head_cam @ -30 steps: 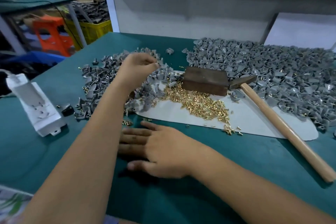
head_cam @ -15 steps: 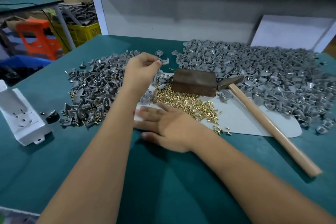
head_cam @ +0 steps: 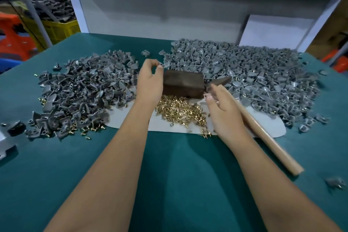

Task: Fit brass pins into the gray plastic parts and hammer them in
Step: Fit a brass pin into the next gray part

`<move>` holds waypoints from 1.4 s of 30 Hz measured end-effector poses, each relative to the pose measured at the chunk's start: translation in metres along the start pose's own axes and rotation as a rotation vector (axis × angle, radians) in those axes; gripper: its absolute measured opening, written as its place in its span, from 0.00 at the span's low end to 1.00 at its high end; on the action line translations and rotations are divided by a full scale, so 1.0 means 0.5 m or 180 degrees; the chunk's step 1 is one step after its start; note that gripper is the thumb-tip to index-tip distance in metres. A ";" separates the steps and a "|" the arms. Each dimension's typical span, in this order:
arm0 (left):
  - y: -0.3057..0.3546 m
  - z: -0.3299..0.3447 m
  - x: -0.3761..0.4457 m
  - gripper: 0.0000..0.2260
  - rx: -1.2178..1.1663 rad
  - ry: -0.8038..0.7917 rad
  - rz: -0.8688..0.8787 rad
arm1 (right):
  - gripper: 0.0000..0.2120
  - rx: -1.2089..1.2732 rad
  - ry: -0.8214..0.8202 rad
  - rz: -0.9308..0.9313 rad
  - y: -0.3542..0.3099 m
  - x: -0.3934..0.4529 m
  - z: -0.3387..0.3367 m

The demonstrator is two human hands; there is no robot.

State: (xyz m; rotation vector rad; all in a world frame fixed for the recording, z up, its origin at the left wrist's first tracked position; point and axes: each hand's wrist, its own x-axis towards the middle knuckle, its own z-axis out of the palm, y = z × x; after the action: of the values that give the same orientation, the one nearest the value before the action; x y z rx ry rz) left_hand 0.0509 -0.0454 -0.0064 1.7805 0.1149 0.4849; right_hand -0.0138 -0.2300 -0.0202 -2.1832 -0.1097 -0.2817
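Fingers of left hand pinch a gray part.

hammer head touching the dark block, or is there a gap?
Touching. The head view shows the hammer with its metal head butted against the right end of the dark block, no mat visible between them.

Shiny brass pins, matt gray plastic parts, smooth pale wooden hammer handle, dark rough block, matt teal worktop, white paper-like sheet
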 end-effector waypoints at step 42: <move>0.006 0.027 -0.043 0.05 0.1209 0.0078 0.0736 | 0.11 -0.1641 -0.0262 -0.0878 -0.038 -0.045 0.027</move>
State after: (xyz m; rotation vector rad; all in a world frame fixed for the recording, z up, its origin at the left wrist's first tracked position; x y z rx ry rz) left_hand 0.0358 -0.0654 -0.0118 2.1736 0.0176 0.6856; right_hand -0.0371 -0.2075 -0.0183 -2.6940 -0.4272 -0.4100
